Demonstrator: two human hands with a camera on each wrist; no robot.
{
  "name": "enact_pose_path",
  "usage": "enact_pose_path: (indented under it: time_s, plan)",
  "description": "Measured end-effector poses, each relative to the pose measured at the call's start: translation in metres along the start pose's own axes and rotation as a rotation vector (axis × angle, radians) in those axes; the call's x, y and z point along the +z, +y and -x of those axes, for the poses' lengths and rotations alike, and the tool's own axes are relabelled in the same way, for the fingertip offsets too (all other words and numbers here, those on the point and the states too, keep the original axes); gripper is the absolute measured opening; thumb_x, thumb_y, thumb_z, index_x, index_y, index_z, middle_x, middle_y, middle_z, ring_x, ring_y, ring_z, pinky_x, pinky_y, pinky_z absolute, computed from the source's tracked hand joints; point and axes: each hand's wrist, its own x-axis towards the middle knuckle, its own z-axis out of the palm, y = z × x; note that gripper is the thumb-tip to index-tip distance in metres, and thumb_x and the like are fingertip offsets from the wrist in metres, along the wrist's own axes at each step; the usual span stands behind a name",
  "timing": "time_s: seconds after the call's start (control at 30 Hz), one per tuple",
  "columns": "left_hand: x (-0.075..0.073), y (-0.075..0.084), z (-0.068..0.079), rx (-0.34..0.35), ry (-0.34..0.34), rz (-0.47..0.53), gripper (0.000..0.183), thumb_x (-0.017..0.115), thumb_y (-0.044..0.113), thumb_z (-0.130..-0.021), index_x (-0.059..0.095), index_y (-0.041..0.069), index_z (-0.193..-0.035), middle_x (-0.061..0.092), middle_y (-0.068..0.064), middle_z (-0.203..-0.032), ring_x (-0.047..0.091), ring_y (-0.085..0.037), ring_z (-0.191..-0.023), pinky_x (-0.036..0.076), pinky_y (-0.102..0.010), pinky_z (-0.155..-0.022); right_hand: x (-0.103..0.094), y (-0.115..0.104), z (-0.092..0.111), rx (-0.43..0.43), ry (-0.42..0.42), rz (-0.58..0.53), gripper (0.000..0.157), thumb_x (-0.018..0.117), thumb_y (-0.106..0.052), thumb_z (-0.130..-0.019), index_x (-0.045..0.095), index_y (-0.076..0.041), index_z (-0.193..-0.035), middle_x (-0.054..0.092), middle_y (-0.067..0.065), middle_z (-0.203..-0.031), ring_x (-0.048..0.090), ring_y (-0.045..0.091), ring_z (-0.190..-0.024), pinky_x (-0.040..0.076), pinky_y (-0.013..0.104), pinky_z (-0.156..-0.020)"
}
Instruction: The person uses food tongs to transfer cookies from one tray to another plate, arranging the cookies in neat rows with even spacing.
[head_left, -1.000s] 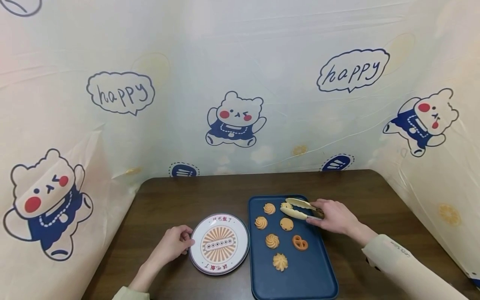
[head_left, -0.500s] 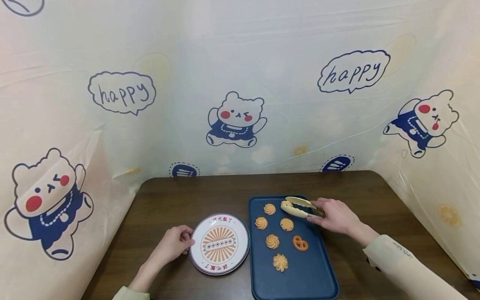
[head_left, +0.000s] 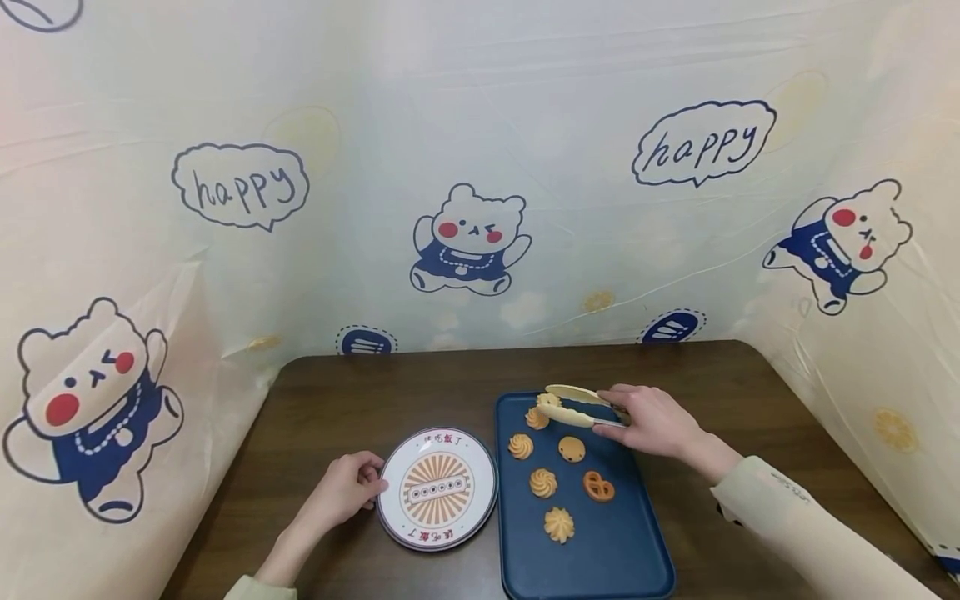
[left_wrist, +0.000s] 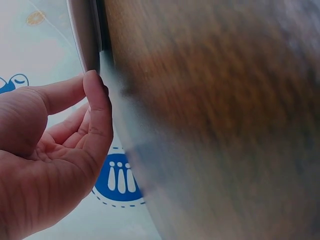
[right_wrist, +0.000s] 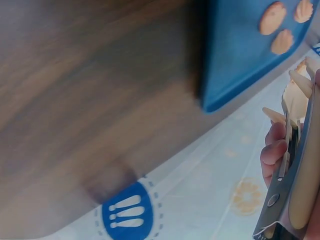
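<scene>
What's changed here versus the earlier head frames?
The right hand has moved left, bringing the tongs and the cookie between their tips over the tray; that cookie now overlaps a swirl cookie in the head view. The left hand stayed at the edge of the plate; other cookies and the pretzel stayed put.

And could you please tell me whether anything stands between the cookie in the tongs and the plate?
In the head view, a swirl cookie on the tray and the tray's left rim lie between the held cookie and the plate. Both look low; nothing taller shows in between.
</scene>
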Motion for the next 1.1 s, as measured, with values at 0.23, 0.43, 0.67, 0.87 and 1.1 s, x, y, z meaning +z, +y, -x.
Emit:
enact_pose_path:
  time_s: [0.23,0.43,0.67,0.87,1.1]
  plan:
    - [0.0,-0.001,0.0,0.011,-0.003,0.002,0.023,0.076,-0.002,-0.084,0.066,-0.006,-0.104,0.053,-0.004,-0.071,0.059,-0.018,-0.054,0.051,-0.029,-0.048,0.006,-0.024,-0.016,-0.091,-0.002,-0.01,0.057,0.074,-0.045,-0.088,0.067,-0.004,-0.127,0.07,0.005,-0.106,0.062,0.012,-0.072,0.052,0.027,-0.063]
    - [0.0,-0.001,-0.001,-0.003,-0.015,-0.001,0.023,0.076,-0.002,-0.084,0.066,-0.006,-0.105,0.054,-0.004,-0.072,0.059,-0.018,-0.055,0.051,-0.029,-0.049,0.006,-0.045,-0.033,-0.158,-0.007,0.013,0.057,0.075,-0.044,-0.087,0.067,-0.004,-0.127,0.07,0.006,-0.108,0.059,0.008,-0.068,0.052,0.027,-0.062]
    - [-0.001,0.0,-0.002,-0.012,-0.024,-0.001,0.024,0.076,-0.001,-0.084,0.066,-0.006,-0.106,0.054,-0.004,-0.072,0.059,-0.017,-0.055,0.052,-0.029,-0.05,0.012,-0.062,-0.051,-0.215,-0.044,0.03,0.055,0.075,-0.044,-0.088,0.067,-0.005,-0.127,0.069,0.004,-0.11,0.06,0.007,-0.071,0.056,0.029,-0.066]
    - [0.0,0.0,-0.003,-0.025,-0.017,0.009,0.023,0.076,-0.002,-0.084,0.066,-0.005,-0.105,0.054,-0.005,-0.072,0.059,-0.017,-0.055,0.052,-0.029,-0.05,0.02,-0.077,-0.066,-0.265,-0.083,0.039,0.052,0.074,-0.043,-0.089,0.068,-0.008,-0.126,0.068,0.003,-0.105,0.051,0.005,-0.06,0.049,0.023,-0.055]
    - [0.0,0.0,-0.001,-0.02,-0.019,0.03,0.022,0.074,-0.004,-0.085,0.065,-0.007,-0.105,0.053,-0.005,-0.073,0.058,-0.018,-0.057,0.054,-0.031,-0.051,0.038,-0.092,-0.078,-0.284,-0.145,0.065,0.055,0.07,-0.048,-0.091,0.066,-0.01,-0.13,0.068,0.004,-0.117,0.056,0.005,-0.062,0.055,0.026,-0.065]
